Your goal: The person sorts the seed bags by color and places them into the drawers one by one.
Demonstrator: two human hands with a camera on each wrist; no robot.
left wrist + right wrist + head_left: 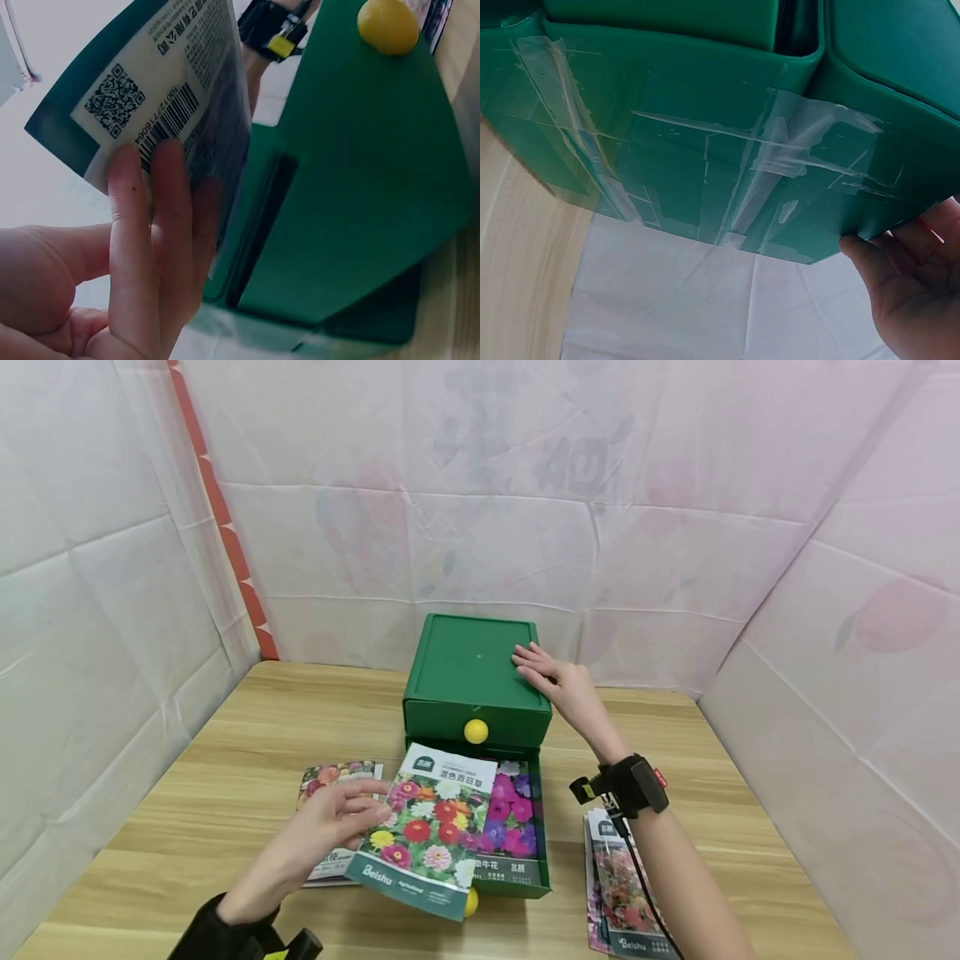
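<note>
A: Nearest the lens is the left hand (318, 835), thumb on top and fingers (154, 225) flat under the seed packet (427, 827). It holds that packet by its left edge, tilted over the open bottom drawer (536, 860).

B: And the right hand (558, 681)?

A: It rests flat on the box (468, 664), fingers straight, at the right front of the lid. It grips nothing.

B: Good, that steadies the box. What's in the drawer?

A: Another packet (513, 818) lies flat, purple flowers up. The held one hangs above it, partly over the front yellow knob (470, 902).

B: Then I'd level the packet first and line its long side with the drawer walls, so a corner doesn't catch on the rim.

A: The upper drawer (476, 717) is closed, its knob (476, 731) just behind the packet's top edge.

B: So lower it front-end first, keeping clear of that knob, and let go only once it lies flat.

A: More packets lie on the table (225, 752): one (330, 777) under the left hand, a stack (618, 885) under the right forearm.
</note>
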